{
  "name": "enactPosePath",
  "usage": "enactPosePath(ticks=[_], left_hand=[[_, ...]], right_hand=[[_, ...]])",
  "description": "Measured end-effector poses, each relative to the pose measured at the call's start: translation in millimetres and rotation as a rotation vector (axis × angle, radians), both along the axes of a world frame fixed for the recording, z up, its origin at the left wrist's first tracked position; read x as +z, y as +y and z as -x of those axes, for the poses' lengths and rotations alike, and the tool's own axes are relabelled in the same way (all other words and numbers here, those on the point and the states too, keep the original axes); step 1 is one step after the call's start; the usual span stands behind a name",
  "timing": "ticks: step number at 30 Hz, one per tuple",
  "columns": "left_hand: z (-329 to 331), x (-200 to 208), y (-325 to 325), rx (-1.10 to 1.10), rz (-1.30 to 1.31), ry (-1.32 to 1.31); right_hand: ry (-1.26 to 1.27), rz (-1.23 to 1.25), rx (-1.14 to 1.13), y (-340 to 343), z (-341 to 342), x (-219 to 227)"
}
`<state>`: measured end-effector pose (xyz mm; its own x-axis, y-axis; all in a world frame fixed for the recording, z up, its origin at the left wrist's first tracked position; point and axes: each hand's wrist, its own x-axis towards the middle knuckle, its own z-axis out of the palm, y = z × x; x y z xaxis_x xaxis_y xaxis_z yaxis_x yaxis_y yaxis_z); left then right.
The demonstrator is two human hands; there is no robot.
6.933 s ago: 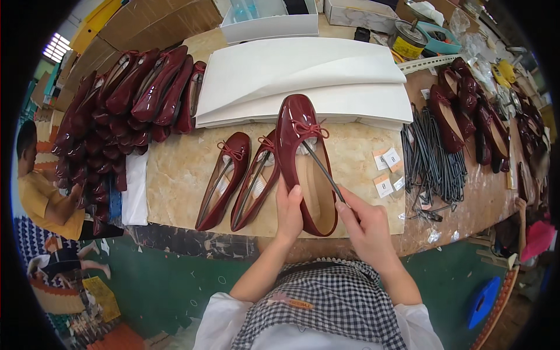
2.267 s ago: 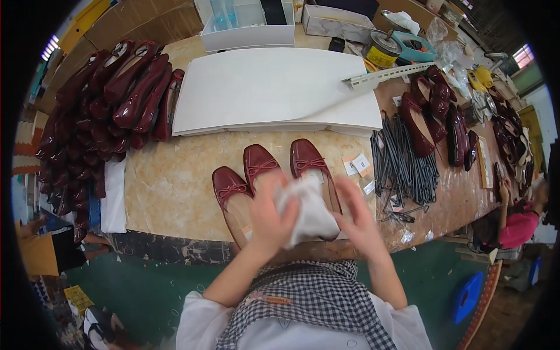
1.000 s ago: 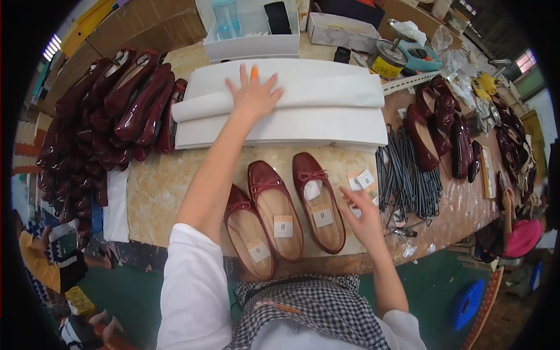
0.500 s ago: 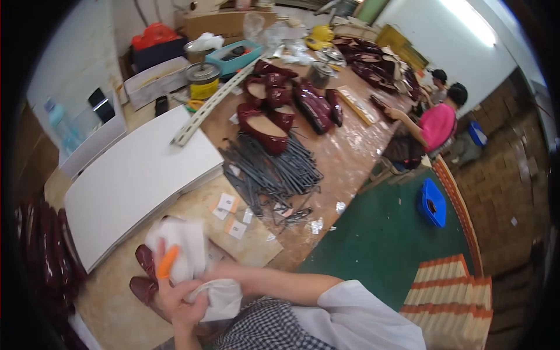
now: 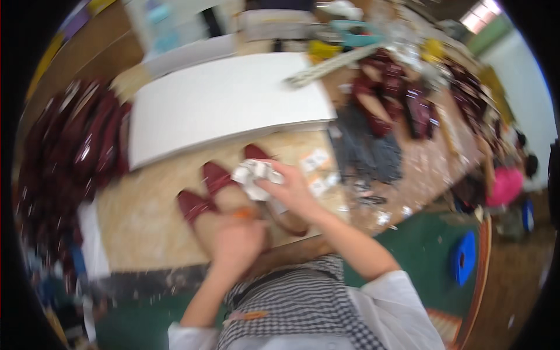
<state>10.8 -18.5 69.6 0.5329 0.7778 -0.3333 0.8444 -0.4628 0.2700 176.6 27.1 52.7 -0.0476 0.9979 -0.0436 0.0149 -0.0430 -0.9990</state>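
Observation:
Crumpled white paper (image 5: 256, 179) is held in the closed fingers of my right hand (image 5: 294, 189), above a dark red shoe (image 5: 255, 152). Part of that shoe is hidden by the hand and paper. My left hand (image 5: 238, 242), blurred, with an orange finger cover (image 5: 242, 213), is curled at the rear of two more dark red shoes. These are the nearer shoe (image 5: 193, 205) and the farther shoe (image 5: 217, 177), toes pointing away to the left. Whatever the left fingers hold, if anything, is hidden.
A white board stack (image 5: 227, 93) lies behind the shoes. Piled dark red shoes (image 5: 70, 146) stand at left. Grey strips (image 5: 370, 149) and more shoes (image 5: 396, 87) lie at right. Small cards (image 5: 318, 172) are beside my right hand. A person in pink (image 5: 506, 186) sits far right.
My view has swung left. The hands, close together around white paper before, are now apart: the right one has the paper bunched up, the left one is at the shoes' rear ends.

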Motion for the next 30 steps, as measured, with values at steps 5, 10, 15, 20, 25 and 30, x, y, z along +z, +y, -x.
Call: enactPosePath(ticks=[5, 10, 15, 20, 25, 30], left_hand=[[-5, -28, -50, 0.065, -0.275, -0.333], [-3, -30, -51, 0.067, -0.191, -0.273], [-7, -32, -45, 0.033, -0.382, -0.330], [14, 13, 27, -0.062, -0.083, -0.204], [41, -23, 234, 0.248, -1.193, -0.259], [34, -38, 240, 0.356, -0.765, -0.339]], right_hand=[[-1.168, -0.587, 0.346, -9, 51, -28], [-0.872, -0.500, 0.468, 10, 62, -26], [-1.070, -0.521, 0.310, 44, 53, -30], [-0.895, -0.485, 0.274, 35, 41, -22], [-0.763, -0.380, 0.300, -9, 10, 23], [-0.650, -0.213, 0.165, -40, -29, 16]])
